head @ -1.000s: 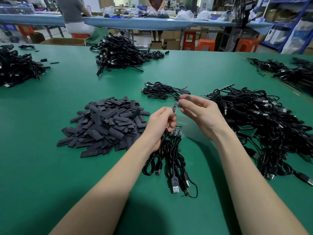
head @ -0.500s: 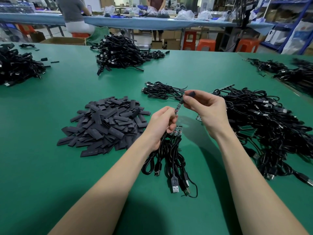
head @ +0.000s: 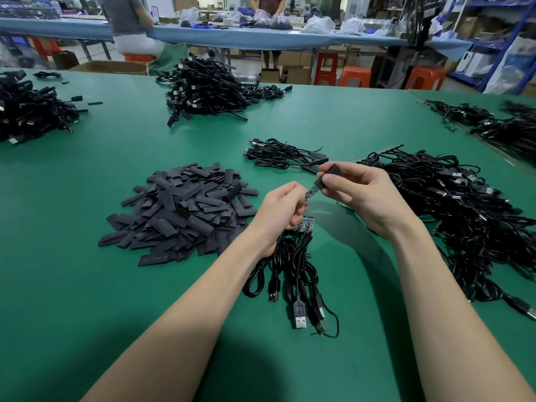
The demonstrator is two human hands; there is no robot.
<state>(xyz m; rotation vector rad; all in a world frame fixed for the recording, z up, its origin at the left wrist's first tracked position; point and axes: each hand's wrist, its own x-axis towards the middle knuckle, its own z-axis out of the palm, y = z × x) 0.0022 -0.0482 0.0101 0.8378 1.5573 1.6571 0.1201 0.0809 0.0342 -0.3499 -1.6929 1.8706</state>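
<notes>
My left hand (head: 280,211) grips a bundle of black USB cables (head: 293,274) whose plugs trail toward me on the green table (head: 87,285). Small green circuit boards (head: 306,223) stick out of the bundle by my fist. One board (head: 311,192) points up from my left fingers toward my right hand (head: 359,195). My right thumb and fingers pinch a flat black sleeve (head: 330,172) whose lower end sits over the tip of that board.
A heap of flat black sleeves (head: 179,207) lies left of my hands. A big tangle of cables (head: 464,216) fills the right side, and a small bunch (head: 278,155) lies just beyond my hands. More cable piles (head: 206,88) sit farther back. People work at a far bench.
My right hand has risen and brought the black sleeve onto the tip of the board held by my left hand. The left hand and its cable bundle stayed put.
</notes>
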